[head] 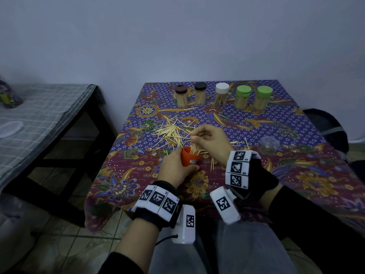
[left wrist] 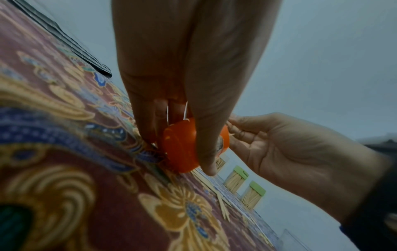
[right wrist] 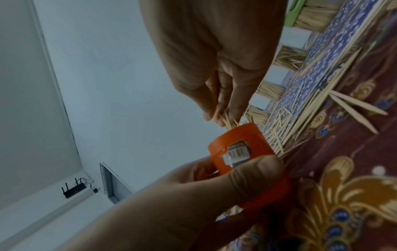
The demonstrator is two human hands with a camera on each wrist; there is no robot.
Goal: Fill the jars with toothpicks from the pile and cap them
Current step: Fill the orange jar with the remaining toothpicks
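A person sits at a bench [head: 296, 175] covered with a floral batik cloth. Nearest, the left hand [head: 173, 167] grips an orange jar [head: 190, 157], fingers and thumb curled round its wall; the jar stands open-mouthed near the bench's front edge, slightly tilted, with toothpicks sticking up out of it. Just above the jar's mouth, the right hand [head: 211, 141] pinches a small bunch of toothpicks [right wrist: 229, 123] between thumb and fingers, the tips pointing down into the opening. Just beyond the hands lies the loose pile of toothpicks [head: 171, 133], scattered across the cloth. To the right sits a clear lid [head: 269, 142]. Along the far edge stand five capped jars full of toothpicks: two brown-lidded [head: 181, 95], one white-lidded [head: 221, 93], two green-lidded [head: 262, 97].
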